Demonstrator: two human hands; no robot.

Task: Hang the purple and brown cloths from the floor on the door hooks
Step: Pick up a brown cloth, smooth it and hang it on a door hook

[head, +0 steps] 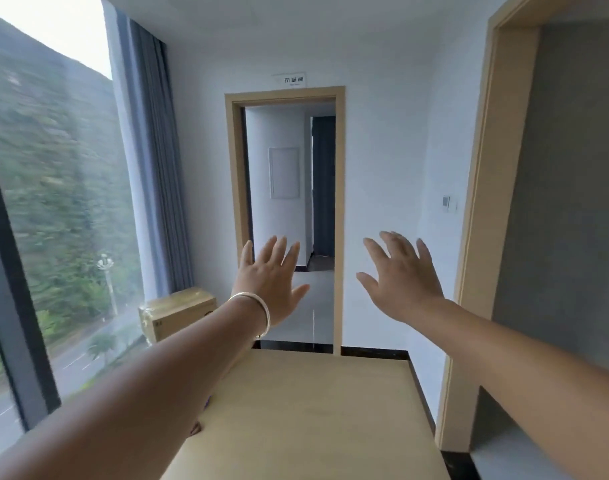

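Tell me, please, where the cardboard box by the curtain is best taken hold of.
Probably a two-handed grip on the cardboard box at its short ends, coming from the room side: it lies long and low, with curtain and window behind it. The left hand and right hand are open, empty.

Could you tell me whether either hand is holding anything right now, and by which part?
Nothing is held: the left hand and right hand are both raised with fingers spread.

Pale wood-grain surface; light tan wooden door frame; blue-grey fabric curtain; white painted walls; silver metal bangle.
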